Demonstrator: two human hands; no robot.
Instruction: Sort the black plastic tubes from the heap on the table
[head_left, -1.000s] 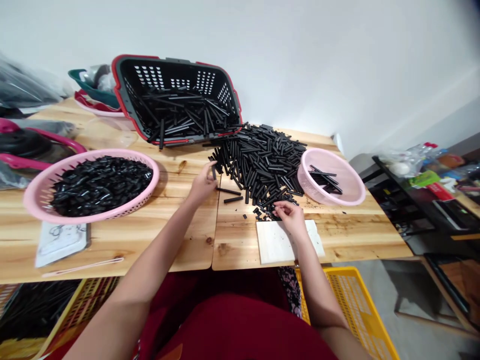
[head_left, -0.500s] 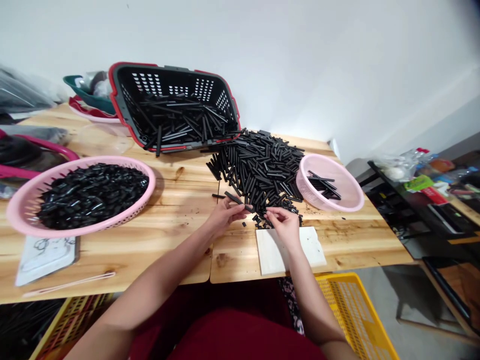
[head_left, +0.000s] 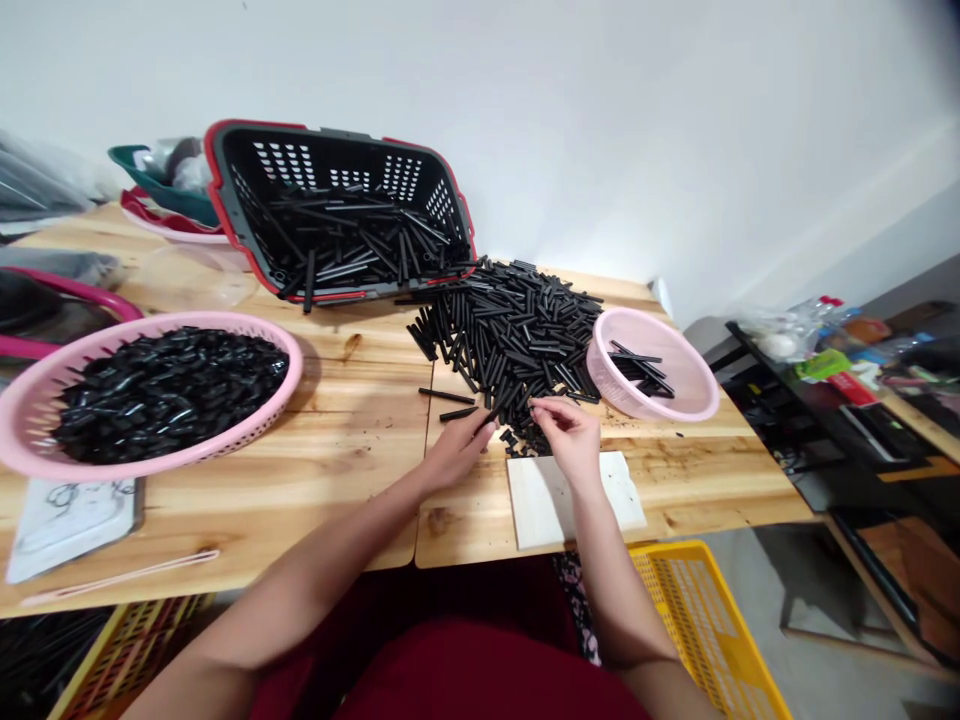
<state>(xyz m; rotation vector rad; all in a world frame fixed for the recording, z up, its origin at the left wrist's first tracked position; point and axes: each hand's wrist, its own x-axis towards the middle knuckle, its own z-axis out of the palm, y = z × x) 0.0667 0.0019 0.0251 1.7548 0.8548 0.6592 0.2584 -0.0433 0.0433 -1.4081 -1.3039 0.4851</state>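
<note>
My left hand is closed around a slim black tube, which slants up toward the pile. Two loose black tubes lie on the wood just beyond these fingers. My right hand pinches at the near edge of the pile of black tubes; whatever is between its fingertips is too small to make out. Below its wrist lies a white board, partly covered by my forearm. Small black bits are scattered between the two hands.
A red-rimmed dark basket of longer black tubes lies tipped behind the pile. To the left stands a pink basket of short glossy black pieces. A pink bowl with several tubes is at right. Yellow crates sit below the table.
The tube that lay across my left fingers now rests on the table. My left hand has turned and grips a tube pointing toward the pile. My right hand stays pinched nearby.
</note>
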